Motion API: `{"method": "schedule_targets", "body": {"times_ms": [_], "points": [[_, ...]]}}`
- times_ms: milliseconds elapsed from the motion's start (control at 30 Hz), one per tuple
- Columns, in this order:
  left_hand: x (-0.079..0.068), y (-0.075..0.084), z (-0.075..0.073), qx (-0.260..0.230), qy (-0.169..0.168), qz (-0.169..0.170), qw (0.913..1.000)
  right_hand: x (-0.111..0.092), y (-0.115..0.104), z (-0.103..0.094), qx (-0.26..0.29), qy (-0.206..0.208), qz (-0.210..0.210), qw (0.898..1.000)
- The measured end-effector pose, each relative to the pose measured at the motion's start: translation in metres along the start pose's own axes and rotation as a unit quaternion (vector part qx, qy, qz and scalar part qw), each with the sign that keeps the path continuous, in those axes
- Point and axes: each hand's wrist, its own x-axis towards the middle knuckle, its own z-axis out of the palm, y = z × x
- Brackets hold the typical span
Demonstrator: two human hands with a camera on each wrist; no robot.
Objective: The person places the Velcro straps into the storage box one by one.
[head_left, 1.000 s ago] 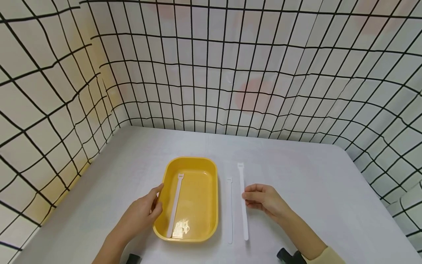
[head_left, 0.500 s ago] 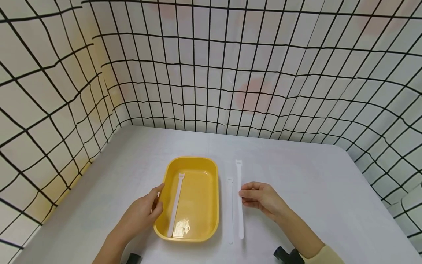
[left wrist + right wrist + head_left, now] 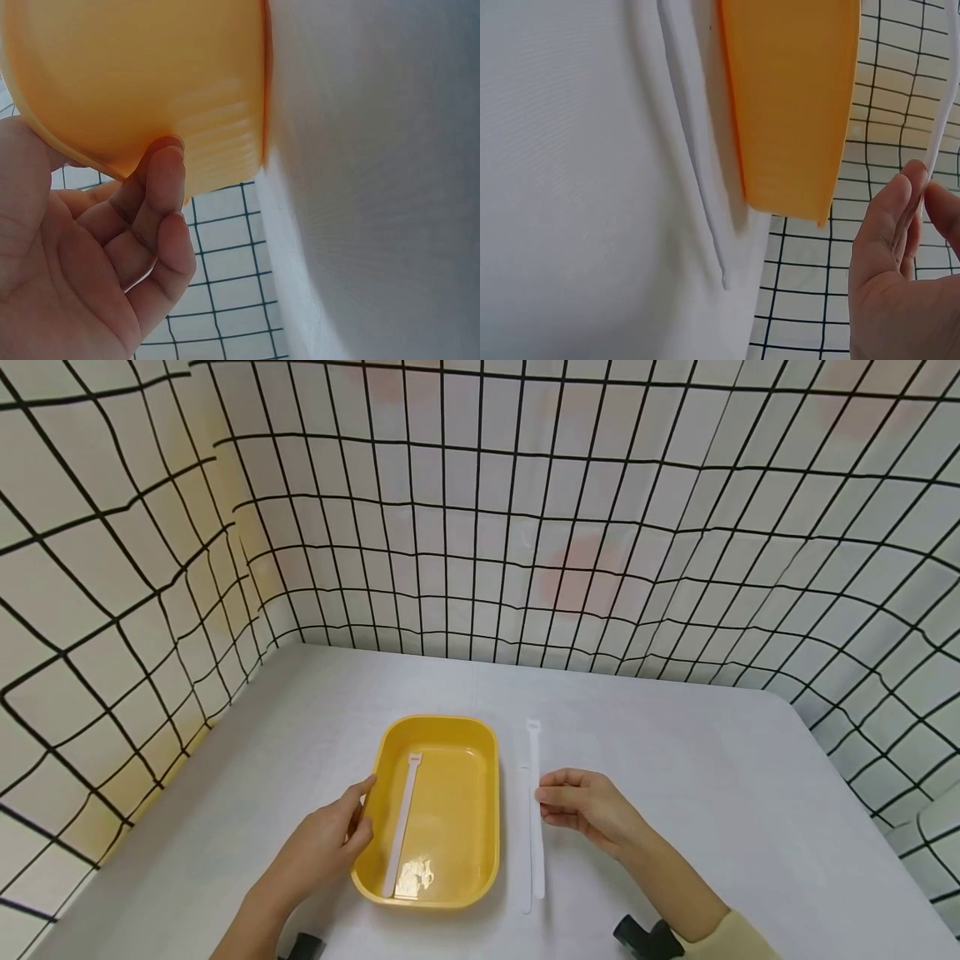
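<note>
My left hand [image 3: 322, 843] grips the left rim of a yellow tray [image 3: 491, 827]; in the left wrist view its curled fingers touch the outer wall. Inside the tray, along its left side, lies a white cable strap [image 3: 402, 827] with a slotted head. My right hand [image 3: 592, 814] pinches a second white cable strap [image 3: 536, 847] near its middle, slotted end pointing away. A third white strap [image 3: 527, 860] lies on the table right of the tray, partly overlapped by the held one in the head view. The right wrist view shows the held strap [image 3: 946, 97] raised above the table.
A white cloth covers the table [image 3: 712, 793]. Black wire mesh [image 3: 480, 527] stands along the back and both sides, with pale fabric behind it. A white rolled shape [image 3: 930, 835] shows beyond the mesh at far right.
My right hand has moved left with the held strap, from well right of the lying strap to overlapping it in view. My left hand has stayed at the tray rim.
</note>
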Motion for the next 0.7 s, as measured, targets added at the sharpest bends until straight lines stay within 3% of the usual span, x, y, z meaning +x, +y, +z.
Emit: {"method": "schedule_targets", "body": {"times_ms": [700], "points": [[0.001, 0.000, 0.000, 0.005, -0.003, -0.008, 0.9999, 0.010, -0.003, 0.017, 0.027, -0.015, -0.008, 0.999]]}}
